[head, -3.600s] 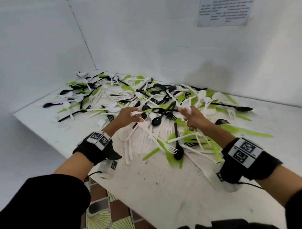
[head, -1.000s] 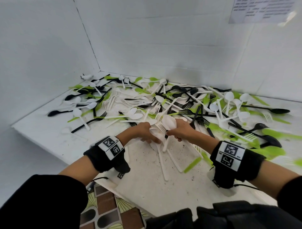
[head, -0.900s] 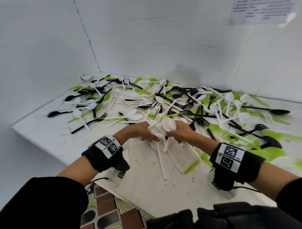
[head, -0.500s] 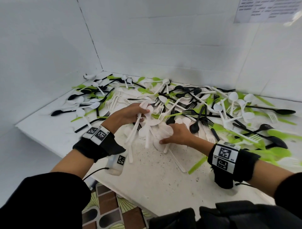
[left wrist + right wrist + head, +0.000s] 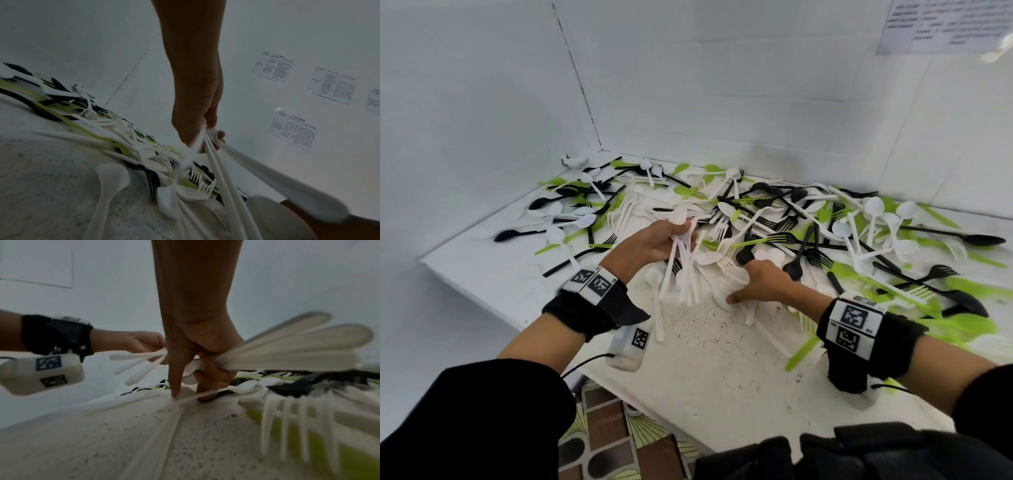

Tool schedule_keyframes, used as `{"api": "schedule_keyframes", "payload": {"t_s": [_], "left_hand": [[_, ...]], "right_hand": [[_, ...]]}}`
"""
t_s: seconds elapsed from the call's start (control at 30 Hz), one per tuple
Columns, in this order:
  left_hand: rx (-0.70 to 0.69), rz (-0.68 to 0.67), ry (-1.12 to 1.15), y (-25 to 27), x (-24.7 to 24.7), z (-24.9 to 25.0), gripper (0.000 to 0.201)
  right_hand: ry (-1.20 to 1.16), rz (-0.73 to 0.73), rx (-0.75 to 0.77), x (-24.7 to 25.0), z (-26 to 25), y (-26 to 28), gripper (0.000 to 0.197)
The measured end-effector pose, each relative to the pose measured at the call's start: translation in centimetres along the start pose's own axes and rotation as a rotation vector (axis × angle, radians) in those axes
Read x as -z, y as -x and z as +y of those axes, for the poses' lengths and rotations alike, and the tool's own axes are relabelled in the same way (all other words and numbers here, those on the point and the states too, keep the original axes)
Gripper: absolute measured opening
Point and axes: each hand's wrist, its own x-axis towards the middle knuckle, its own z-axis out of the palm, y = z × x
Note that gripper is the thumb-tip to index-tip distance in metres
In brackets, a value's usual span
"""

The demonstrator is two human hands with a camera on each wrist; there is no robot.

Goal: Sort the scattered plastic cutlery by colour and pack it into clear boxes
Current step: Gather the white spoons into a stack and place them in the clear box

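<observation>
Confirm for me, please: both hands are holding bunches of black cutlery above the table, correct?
Not quite: the colour is wrong. The left hand and the right hand each hold a bunch of white cutlery; the head view shows it. The black pieces lie on the table.

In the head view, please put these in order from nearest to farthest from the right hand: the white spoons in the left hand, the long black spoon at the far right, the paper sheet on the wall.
From the right hand:
1. White spoons, held by the left hand, just to its left.
2. Long black spoon, lying on the table's far right side.
3. Paper sheet, high on the back wall, top right.
</observation>
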Motion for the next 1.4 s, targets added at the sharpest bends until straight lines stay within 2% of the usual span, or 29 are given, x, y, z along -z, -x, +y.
{"api": "schedule_keyframes", "payload": {"t_s": [0.13, 0.3, 0.37, 0.47, 0.63, 0.7, 0.83, 0.93, 1.1, 1.17, 1.27, 1.4], "left_hand": [[0.072, -0.065, 0.022, 0.5, 0.6, 0.0, 0.016], [0.114, -0.101, 0.014, -0.4, 1.2, -0.2, 0.014], [0.114, -0.089, 0.029, -0.9, 1.2, -0.4, 0.015], [0.092, -0.069, -0.018, -1.5, 1.0, -0.9, 0.009], [0.071, -0.130, -0.071, -1.6, 0.0, -1.7, 0.015], [0.017, -0.174, -0.234, -1.5, -0.5, -2.0, 0.011], [-0.127, -0.314, -0.772, -0.9, -1.6, -2.7, 0.005], [-0.106, -0.453, -1.109, -1.0, -2.5, -3.3, 0.027], [-0.111, -0.470, -1.700, -1.9, -3.5, -3.9, 0.058], [-0.139, -0.463, -1.782, -2.2, -3.5, -4.1, 0.063], [-0.192, -0.414, -1.819, -2.3, -3.5, -4.2, 0.058], [-0.318, -0.401, -1.815, -2.5, -3.3, -4.6, 0.044]], "right_hand": [[-0.154, 0.105, -0.062, 0.3, 0.9, 0.1, 0.045], [-0.266, 0.223, -0.095, 0.5, 1.4, 0.4, 0.048], [-0.400, 0.314, -0.080, 0.9, 1.2, 0.6, 0.041], [-0.556, 0.420, -0.024, 2.0, 0.6, 1.1, 0.013], [-0.790, 0.572, 0.055, 4.1, -0.2, 1.5, 0.014], [-0.929, 0.553, 0.074, 4.9, -0.4, 1.8, 0.013], [-1.067, 0.525, 0.064, 6.3, -0.2, 2.2, 0.007], [-1.101, 0.501, 0.014, 7.0, 0.8, 1.9, 0.007], [-1.028, 0.418, -0.014, 6.7, 2.6, 1.1, 0.016], [-0.964, 0.361, -0.046, 6.4, 3.3, 0.6, 0.021], [-0.845, 0.224, -0.049, 6.0, 4.2, 0.0, 0.016], [-0.483, 0.175, -0.092, 5.1, 4.5, -0.4, 0.024]]}}
